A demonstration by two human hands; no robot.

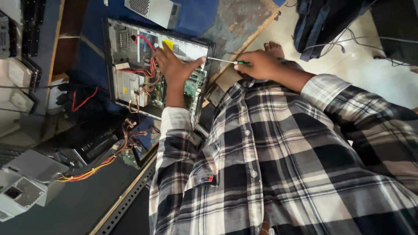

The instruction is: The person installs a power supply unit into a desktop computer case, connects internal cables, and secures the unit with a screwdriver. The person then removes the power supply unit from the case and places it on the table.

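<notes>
**Driving a screw at the case edge**

Lying open on the blue desk (191, 17), the computer case (126, 48) is steadied by the left hand (174, 67), fingers spread flat. The right hand (259, 64) grips a screwdriver (222, 60), tip apparently at the case rim. The next move calls for a steady, square turn.

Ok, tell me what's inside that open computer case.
Inside the computer case: red and orange cables, a green circuit board and a metal drive cage. The left hand covers the middle, so what lies beneath cannot be seen.
</notes>
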